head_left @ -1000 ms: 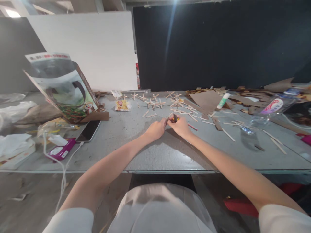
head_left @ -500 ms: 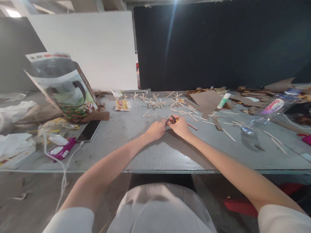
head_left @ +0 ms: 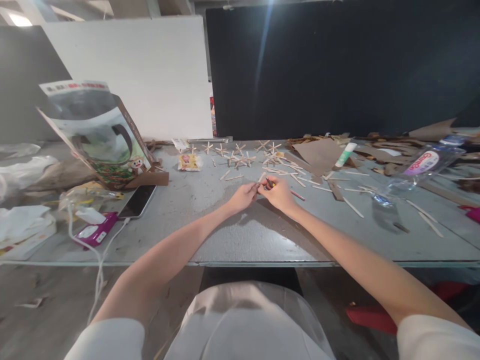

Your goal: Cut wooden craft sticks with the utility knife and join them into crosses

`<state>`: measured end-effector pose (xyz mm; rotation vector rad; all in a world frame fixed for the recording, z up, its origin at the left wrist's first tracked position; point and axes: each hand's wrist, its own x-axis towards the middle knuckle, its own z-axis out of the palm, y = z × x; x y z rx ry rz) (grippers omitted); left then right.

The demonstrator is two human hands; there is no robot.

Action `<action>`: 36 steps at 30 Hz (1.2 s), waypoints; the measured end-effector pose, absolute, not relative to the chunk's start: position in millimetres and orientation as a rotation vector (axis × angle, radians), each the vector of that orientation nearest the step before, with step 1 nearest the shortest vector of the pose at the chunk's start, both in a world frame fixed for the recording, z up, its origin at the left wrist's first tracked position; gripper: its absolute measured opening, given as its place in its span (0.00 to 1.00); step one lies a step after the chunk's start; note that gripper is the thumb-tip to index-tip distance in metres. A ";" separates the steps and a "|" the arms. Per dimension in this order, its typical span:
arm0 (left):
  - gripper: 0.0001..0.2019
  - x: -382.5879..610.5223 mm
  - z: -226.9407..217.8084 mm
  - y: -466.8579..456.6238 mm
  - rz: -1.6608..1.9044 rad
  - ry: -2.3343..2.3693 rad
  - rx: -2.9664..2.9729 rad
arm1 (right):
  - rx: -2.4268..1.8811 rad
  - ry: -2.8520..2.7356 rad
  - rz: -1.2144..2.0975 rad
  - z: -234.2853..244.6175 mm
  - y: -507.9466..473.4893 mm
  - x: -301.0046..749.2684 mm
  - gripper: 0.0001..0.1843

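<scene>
My left hand (head_left: pixel 243 197) is closed, its fingertips pinching a thin pale wooden stick (head_left: pixel 262 177) whose tip shows between my hands. Against those fingertips, my right hand (head_left: pixel 279 194) is closed on a small black-and-yellow tool (head_left: pixel 270 183); its working end is hidden by the fingers. A red pencil (head_left: pixel 297 195) lies on the table just right of my right hand. Beyond my hands are several star shapes made of crossed sticks (head_left: pixel 240 159), and loose wooden sticks (head_left: pixel 299 181) lie scattered to their right.
On the left stand a cardboard box piece (head_left: pixel 108 145), a phone (head_left: pixel 137 201) and a purple power strip (head_left: pixel 98 231) with white cables. A glue stick (head_left: pixel 345 154) leans on brown cardboard (head_left: pixel 317 154). A clear plastic bottle (head_left: pixel 423 164) lies at right. Dark and white panels rise behind.
My left hand's fingers have loosened and shifted slightly around the stick. My right hand has barely moved and still holds the black-and-yellow tool.
</scene>
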<state>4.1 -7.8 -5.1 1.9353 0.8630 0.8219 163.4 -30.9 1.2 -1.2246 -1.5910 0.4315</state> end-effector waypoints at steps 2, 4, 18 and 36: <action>0.21 3.3 -3.9 -9.2 0.790 0.801 1.780 | -1.204 -1.597 0.439 1.7 -30.3 164.4 0.12; 0.21 2.2 -1.7 -9.9 0.754 0.729 1.599 | -1.180 -1.597 0.444 1.6 -29.4 165.2 0.11; 0.14 -5.1 12.0 -13.7 0.655 0.469 1.282 | -1.100 -1.510 0.649 0.9 -20.8 174.3 0.17; 0.20 3.3 -2.3 -11.3 0.874 0.818 1.681 | -1.135 -1.618 0.540 0.2 -23.6 175.9 0.20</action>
